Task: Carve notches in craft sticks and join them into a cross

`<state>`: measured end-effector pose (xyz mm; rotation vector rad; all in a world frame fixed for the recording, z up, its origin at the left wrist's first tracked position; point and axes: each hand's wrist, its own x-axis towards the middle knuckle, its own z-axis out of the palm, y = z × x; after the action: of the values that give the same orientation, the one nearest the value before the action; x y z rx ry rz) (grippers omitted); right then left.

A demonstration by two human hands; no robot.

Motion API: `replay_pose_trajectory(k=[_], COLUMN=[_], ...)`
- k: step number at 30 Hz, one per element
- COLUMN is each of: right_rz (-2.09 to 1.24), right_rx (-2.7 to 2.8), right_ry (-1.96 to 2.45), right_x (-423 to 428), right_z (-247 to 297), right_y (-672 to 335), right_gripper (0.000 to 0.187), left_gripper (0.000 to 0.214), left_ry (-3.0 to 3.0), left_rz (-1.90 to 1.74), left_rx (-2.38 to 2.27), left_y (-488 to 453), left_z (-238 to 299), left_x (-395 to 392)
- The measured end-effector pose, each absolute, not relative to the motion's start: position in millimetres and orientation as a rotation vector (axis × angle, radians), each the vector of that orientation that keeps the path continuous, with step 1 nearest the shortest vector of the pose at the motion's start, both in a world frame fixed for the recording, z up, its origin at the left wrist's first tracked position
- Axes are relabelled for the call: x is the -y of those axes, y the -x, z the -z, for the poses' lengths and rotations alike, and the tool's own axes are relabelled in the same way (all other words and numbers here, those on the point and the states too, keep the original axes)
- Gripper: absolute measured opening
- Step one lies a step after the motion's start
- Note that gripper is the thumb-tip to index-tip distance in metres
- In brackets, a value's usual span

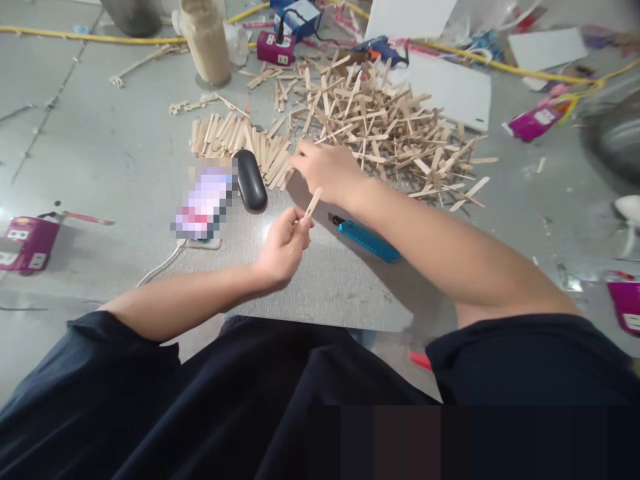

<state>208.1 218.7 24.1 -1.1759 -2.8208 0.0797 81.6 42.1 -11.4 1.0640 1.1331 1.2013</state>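
My left hand (286, 245) is closed around the lower end of a wooden craft stick (314, 201), which points up and to the right. My right hand (327, 170) reaches over the right end of a row of craft sticks (267, 157) laid side by side. Its fingers are bent together there, and whatever lies between them is hidden. Beyond that hand spreads a big jumbled heap of craft sticks (370, 113). A blue utility knife (369, 241) lies below my right forearm, its tip toward my left hand.
Left of centre are a black oval case (251, 181) and a blurred phone (204, 203) with a white cable (163, 267). A bottle of tan liquid (205, 43) stands at the back. Purple boxes (31, 243) and a yellow cord (95, 38) lie around the grey board (320, 293).
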Motion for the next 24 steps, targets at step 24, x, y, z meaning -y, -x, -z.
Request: replay_pose_trajectory(k=[24], right_rz=[-1.47], right_rx=[1.633], right_ry=[1.092], right_x=[-94], right_z=[-34], right_y=[-276], right_gripper=[0.053], left_gripper=[0.024], left_ry=[-1.333], left_rz=[-1.285], left_rx=[-1.32], left_y=[-78], left_z=[20], left_x=[-54])
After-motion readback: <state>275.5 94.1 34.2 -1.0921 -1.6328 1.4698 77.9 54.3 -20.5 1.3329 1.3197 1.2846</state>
